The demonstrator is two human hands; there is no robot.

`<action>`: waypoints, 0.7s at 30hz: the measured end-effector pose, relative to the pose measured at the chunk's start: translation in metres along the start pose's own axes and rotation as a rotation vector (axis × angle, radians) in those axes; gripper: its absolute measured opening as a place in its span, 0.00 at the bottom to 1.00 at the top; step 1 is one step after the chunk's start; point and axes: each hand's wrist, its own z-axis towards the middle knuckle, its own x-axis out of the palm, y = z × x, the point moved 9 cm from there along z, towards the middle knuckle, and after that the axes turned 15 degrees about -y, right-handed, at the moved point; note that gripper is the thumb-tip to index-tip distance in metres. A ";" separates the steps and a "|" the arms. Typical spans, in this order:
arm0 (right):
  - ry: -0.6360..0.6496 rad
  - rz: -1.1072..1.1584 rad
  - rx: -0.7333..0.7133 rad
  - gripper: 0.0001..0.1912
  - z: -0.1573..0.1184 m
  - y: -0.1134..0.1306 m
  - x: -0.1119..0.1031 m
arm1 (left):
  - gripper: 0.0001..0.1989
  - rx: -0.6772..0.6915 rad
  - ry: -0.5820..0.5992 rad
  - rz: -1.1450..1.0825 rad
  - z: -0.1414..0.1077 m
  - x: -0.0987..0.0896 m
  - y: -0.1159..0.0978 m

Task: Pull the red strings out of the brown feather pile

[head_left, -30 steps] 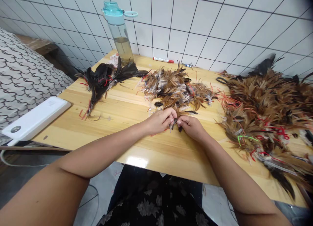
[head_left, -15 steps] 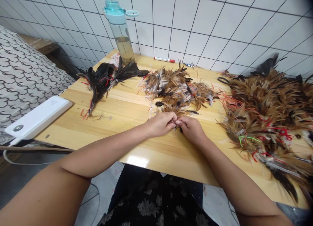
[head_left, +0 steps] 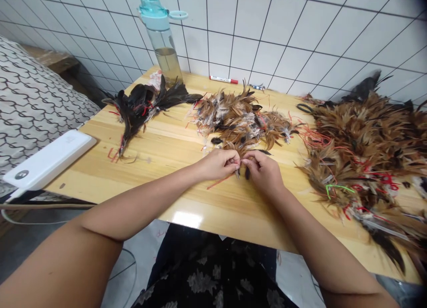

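My left hand [head_left: 220,164] is closed in a pinch on a small bunch of brown feathers [head_left: 237,150], whose stem ends poke out below the fingertips. A length of red string [head_left: 218,182] trails from under this hand across the wood. Close beside it, my right hand [head_left: 267,171] is pinched too, thumb against forefinger; whatever lies between them is too small to make out. Just beyond both hands spreads a pile of brown feather bunches [head_left: 233,110] with pale bases and red ties. A dark feather tip [head_left: 247,174] shows between the hands.
Black feather bunches [head_left: 136,106] lie at the left, near a water bottle [head_left: 168,54]. A white power bank [head_left: 50,159] with a cable rests on the table's left edge. A large feather heap [head_left: 367,139] and tangled red string [head_left: 315,137] occupy the right. A red-capped marker [head_left: 223,79] lies by the tiled wall.
My hands have drawn slightly apart, the right one shifting a little to the right. Red string now shows below my left hand. The feather piles stay put.
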 end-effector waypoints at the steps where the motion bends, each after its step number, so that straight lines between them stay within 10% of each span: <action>1: 0.002 0.040 0.013 0.08 0.001 -0.003 0.001 | 0.04 -0.006 0.019 -0.022 0.000 0.000 0.000; 12: 0.154 0.157 -0.119 0.07 0.001 -0.001 0.017 | 0.03 0.028 0.074 -0.102 -0.002 0.001 0.000; 21: -0.027 -0.150 -0.395 0.12 -0.002 0.021 0.000 | 0.02 -0.162 -0.002 -0.328 0.000 0.005 0.018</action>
